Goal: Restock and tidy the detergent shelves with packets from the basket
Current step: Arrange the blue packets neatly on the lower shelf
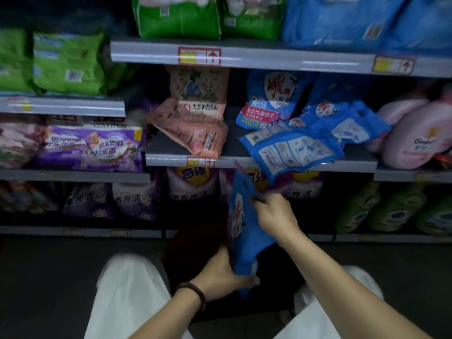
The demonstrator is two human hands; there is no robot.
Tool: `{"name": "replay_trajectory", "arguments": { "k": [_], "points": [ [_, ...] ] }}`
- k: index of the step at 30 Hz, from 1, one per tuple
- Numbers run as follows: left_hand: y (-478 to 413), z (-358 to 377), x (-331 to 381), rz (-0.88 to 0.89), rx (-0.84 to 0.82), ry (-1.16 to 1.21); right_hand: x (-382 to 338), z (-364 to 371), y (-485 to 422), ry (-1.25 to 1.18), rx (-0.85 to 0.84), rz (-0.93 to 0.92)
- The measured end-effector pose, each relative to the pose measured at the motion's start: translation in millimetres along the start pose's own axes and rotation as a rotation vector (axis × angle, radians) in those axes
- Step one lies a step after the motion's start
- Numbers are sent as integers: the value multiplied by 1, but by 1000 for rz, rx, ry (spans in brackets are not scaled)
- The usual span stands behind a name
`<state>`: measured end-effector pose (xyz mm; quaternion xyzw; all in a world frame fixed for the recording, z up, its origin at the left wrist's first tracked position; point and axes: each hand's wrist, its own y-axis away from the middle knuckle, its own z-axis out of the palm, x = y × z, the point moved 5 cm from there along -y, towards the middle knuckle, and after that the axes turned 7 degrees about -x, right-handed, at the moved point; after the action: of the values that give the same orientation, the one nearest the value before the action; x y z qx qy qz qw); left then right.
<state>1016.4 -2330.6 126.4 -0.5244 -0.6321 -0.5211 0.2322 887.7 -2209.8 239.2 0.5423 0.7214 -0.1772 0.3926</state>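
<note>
Head view: I see the blue packet held low before the shelves, its long axis near upright. The right hand pinches its upper edge and the left hand grips its lower end. The heap of blue packets lies above and to the right, nearer the right hand, overhanging the shelf edge. Bare shelf shows just left of the heap.

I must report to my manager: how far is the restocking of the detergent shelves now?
Done: several blue packets lie on the middle shelf. In hand: the left hand and right hand grip another blue packet below it. Left: that pile is jumbled and the salmon packets lean untidily.
</note>
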Motion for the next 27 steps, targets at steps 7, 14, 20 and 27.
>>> {"name": "replay_trajectory", "arguments": {
  "k": [7,14,20,27],
  "points": [
    [23,-22,41,74,683,195,-70,-28,14,-179,136,-174],
    [11,-54,60,51,820,462,-49,-22,23,-630,10,-212],
    [-17,-88,110,175,894,593,-19,-21,27,180,190,-370],
    [-29,-119,159,214,835,770,-58,-44,27,343,344,-493]
  ]
}}
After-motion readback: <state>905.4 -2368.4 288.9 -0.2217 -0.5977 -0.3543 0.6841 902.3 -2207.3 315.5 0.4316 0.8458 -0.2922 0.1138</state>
